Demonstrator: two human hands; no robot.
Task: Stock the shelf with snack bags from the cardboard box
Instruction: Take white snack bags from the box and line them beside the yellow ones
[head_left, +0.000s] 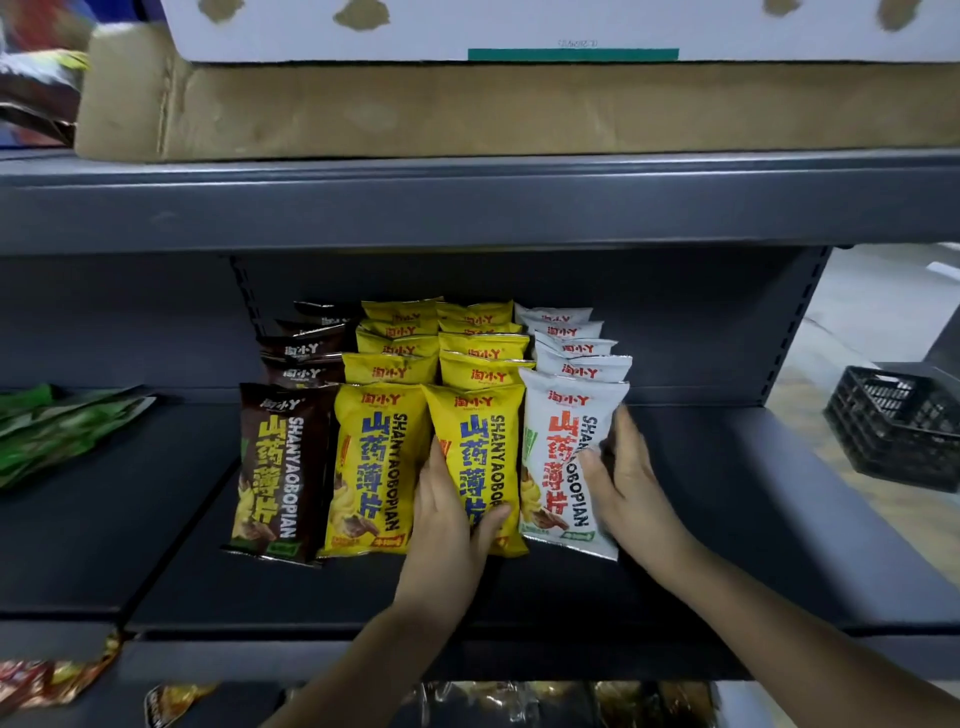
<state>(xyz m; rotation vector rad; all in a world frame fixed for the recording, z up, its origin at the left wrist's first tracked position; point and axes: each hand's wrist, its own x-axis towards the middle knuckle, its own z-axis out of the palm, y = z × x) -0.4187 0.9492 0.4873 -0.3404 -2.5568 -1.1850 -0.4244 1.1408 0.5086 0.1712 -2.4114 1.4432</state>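
Observation:
Rows of snack bags stand on the dark grey shelf (727, 509): one brown row, two yellow rows, one white row. My left hand (447, 525) grips the front bag of the right yellow row (483, 441), fingers behind its left edge and thumb across its lower front. My right hand (623, 478) holds the front white bag (561, 452) at its right edge, thumb on the front, fingers behind. The front brown bag (275, 467) and the left front yellow bag (369, 462) stand untouched. A brown cardboard box (467, 109) lies on the shelf above.
A white carton (519, 26) sits on the cardboard box. Green bags (57, 431) lie on the shelf to the left. A black plastic crate (898, 426) stands on the floor at right. More snack bags (47, 680) fill the shelf below.

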